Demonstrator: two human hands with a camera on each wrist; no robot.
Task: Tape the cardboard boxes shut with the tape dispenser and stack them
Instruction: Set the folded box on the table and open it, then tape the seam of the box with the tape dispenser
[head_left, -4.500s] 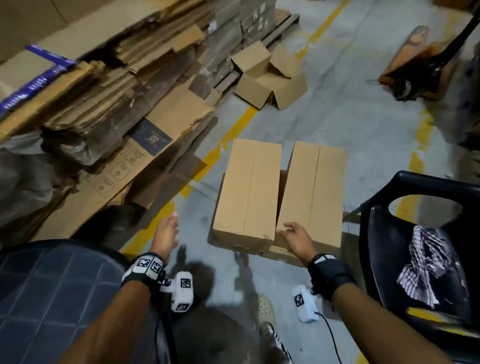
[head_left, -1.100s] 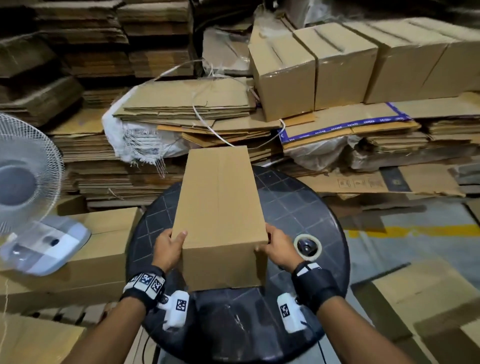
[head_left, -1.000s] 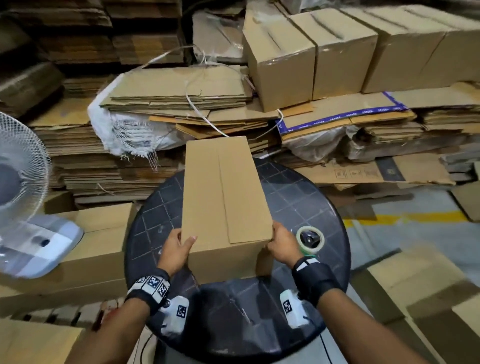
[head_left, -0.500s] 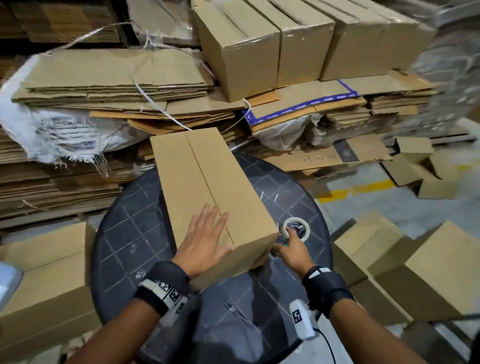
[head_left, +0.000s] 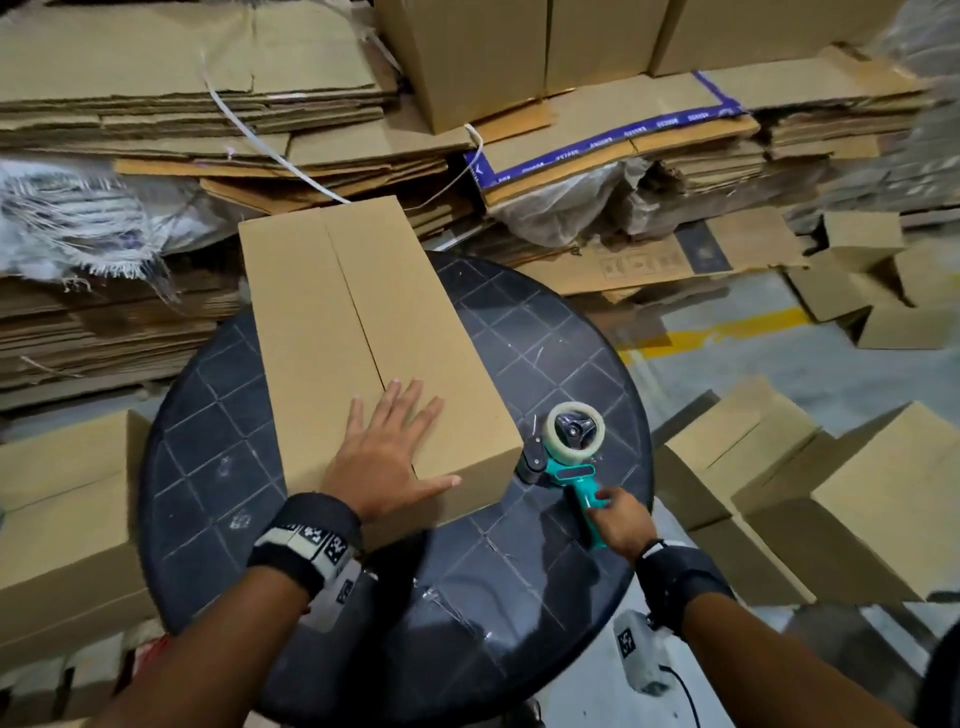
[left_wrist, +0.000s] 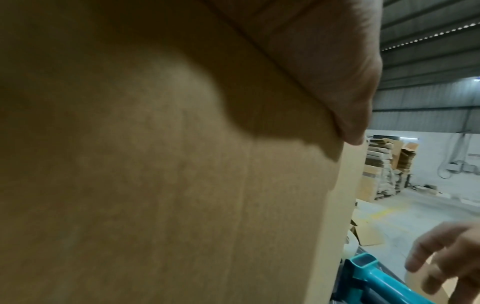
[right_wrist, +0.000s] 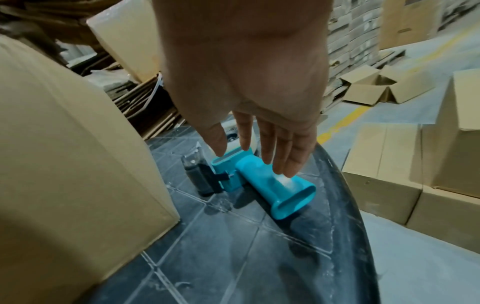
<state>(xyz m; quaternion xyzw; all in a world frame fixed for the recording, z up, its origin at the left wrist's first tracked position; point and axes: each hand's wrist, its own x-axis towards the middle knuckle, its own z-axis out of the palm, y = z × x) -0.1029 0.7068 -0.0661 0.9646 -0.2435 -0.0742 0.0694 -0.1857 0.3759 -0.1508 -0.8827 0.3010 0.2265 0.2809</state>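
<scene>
Box (head_left: 363, 353) lies long-side-down on the round black table (head_left: 208, 467), flap seam up and running away from the person, no tape visible on it; near end sits a little in from the table's near edge; left hand (head_left: 387, 457) flat on the box top at the near end, fingers straight and spread, thumb out along the near edge, pressing rather than gripping; in the left wrist view the cardboard fills most of the picture with the thumb over its top edge; dispenser (head_left: 569, 457) lies on its side on the table just right of the box's near right corner, teal handle pointing toward the person, tape roll at the far end, black roller end nearest the box; right hand (head_left: 621, 519) is over the handle, fingers (right_wrist: 283, 148) straight and loose, tips at or just above the teal grip, not wrapped round it; contact itself can't be confirmed; more boxes (head_left: 857, 493) on the floor right of the table, another (head_left: 62, 509) on the left, flattened cardboard stacks (head_left: 182, 104) behind.
</scene>
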